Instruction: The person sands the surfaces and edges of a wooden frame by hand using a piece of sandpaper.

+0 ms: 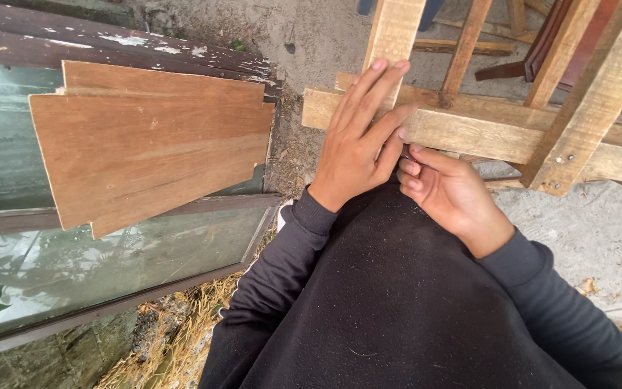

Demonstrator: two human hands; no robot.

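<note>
My left hand (360, 140) lies flat, fingers spread slightly, on a horizontal rail (469, 133) of a rough wooden frame, where an upright post (395, 29) meets it. Just below the rail my right hand (449, 191) has its fingers curled, their tips tucked under my left fingers at the rail's lower edge. What the right fingers pinch, if anything, is hidden. Both arms wear dark sleeves (282, 266), and dark cloth (397, 302) covers my lap beneath them.
A stack of thin brown plywood boards (149, 144) rests on an old glazed window frame (109, 252) at left. More frame slats (592, 94) cross at right. Dry grass (181, 338) and concrete ground (584, 230) lie below.
</note>
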